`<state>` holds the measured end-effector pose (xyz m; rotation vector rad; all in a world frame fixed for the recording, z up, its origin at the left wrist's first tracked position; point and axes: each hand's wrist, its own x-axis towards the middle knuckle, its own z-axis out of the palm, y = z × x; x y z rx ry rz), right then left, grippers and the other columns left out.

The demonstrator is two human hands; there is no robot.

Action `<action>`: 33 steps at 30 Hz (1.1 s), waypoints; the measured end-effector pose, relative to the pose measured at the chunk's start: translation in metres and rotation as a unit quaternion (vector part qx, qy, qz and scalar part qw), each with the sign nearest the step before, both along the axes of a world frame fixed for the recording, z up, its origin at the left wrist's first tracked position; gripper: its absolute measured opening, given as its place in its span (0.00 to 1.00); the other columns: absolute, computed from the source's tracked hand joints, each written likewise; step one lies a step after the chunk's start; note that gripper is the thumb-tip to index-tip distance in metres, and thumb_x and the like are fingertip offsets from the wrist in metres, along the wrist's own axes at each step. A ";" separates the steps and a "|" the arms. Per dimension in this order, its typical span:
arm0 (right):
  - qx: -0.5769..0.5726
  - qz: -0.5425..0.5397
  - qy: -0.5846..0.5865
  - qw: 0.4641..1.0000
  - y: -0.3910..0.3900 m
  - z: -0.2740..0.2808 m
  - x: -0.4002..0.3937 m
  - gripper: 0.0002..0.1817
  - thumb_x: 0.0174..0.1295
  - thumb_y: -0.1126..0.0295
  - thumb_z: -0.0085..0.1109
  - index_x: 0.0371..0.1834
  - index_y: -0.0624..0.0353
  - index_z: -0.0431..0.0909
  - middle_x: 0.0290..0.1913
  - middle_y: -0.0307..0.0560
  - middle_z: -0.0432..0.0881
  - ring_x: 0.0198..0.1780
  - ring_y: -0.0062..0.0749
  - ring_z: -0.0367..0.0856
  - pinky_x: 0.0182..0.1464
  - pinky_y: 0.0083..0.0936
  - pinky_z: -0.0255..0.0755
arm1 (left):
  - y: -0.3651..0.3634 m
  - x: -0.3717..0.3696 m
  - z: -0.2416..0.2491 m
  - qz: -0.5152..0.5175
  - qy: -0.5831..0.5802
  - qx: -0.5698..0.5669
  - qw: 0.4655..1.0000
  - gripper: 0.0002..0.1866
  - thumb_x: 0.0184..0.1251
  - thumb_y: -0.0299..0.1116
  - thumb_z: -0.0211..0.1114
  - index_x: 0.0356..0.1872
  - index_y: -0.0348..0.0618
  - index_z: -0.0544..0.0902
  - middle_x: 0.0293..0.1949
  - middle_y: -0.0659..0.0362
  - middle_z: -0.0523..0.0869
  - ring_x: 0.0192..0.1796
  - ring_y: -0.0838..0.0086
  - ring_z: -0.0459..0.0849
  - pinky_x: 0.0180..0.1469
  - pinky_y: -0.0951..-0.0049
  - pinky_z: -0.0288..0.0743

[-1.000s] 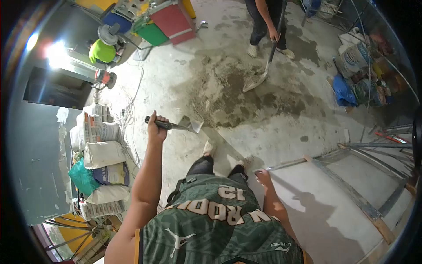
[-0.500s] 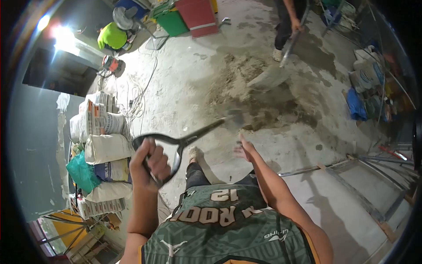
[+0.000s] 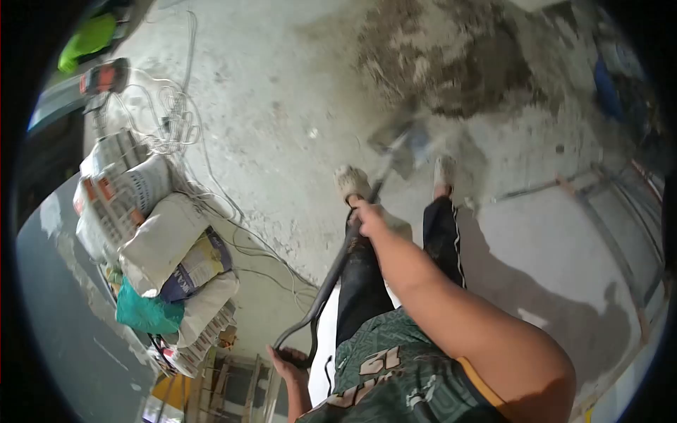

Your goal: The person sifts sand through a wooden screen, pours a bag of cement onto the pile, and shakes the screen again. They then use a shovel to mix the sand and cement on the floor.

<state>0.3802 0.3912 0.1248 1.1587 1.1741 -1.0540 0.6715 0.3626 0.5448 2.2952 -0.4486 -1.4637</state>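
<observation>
A shovel [image 3: 330, 280] with a dark shaft slants across the front of my body. My left hand [image 3: 289, 363] is closed on its looped handle, low in the view beside my hip. Further up, my right hand [image 3: 368, 217] is wrapped around the shaft, just in front of my left leg. The shovel's blade [image 3: 403, 141] is smeared by motion, low over the floor ahead of my feet. Beyond it spreads a wet, grey-brown heap of mortar-like mix [image 3: 451, 60].
Stacked bags [image 3: 166, 236] and a teal sack [image 3: 144, 308] stand along the left wall. Loose cables [image 3: 233, 208] trail over the floor from an orange-and-black machine [image 3: 106, 76]. Metal frames [image 3: 617, 240] lie at the right. A person's bright green top [image 3: 88, 42] shows at the upper left.
My right hand has gone from open and free to gripping the shaft. My left hand has dropped with the handle, and the view has tilted down, leaving the other shoveller out of sight.
</observation>
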 end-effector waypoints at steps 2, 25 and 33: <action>0.024 0.086 -0.008 0.996 -0.025 0.002 0.056 0.12 0.58 0.66 0.60 0.33 0.67 0.77 0.24 0.52 0.78 0.20 0.42 0.77 0.22 0.46 0.70 | 0.007 0.032 -0.017 0.048 -0.101 -0.017 0.994 0.28 0.71 0.65 0.51 0.24 0.51 0.68 0.13 0.63 0.68 0.14 0.71 0.67 0.15 0.67 0.62; -0.092 -0.124 0.159 0.975 -0.031 -0.107 -0.255 0.08 0.57 0.72 0.54 0.22 0.54 0.67 0.17 0.40 0.66 0.20 0.34 0.68 0.28 0.33 0.69 | -0.014 -0.134 -0.279 -0.267 0.087 -0.212 0.936 0.33 0.66 0.64 0.55 0.20 0.40 0.71 0.13 0.59 0.71 0.14 0.74 0.68 0.19 0.73 0.59; -0.204 -0.241 0.160 0.935 0.001 -0.036 -0.346 0.11 0.50 0.69 0.52 0.16 0.49 0.61 0.16 0.31 0.63 0.18 0.22 0.62 0.25 0.23 0.62 | -0.071 -0.201 -0.269 -0.657 0.130 -0.438 0.599 0.28 0.52 0.57 0.69 0.23 0.39 0.72 0.22 0.55 0.73 0.25 0.60 0.74 0.30 0.63 0.67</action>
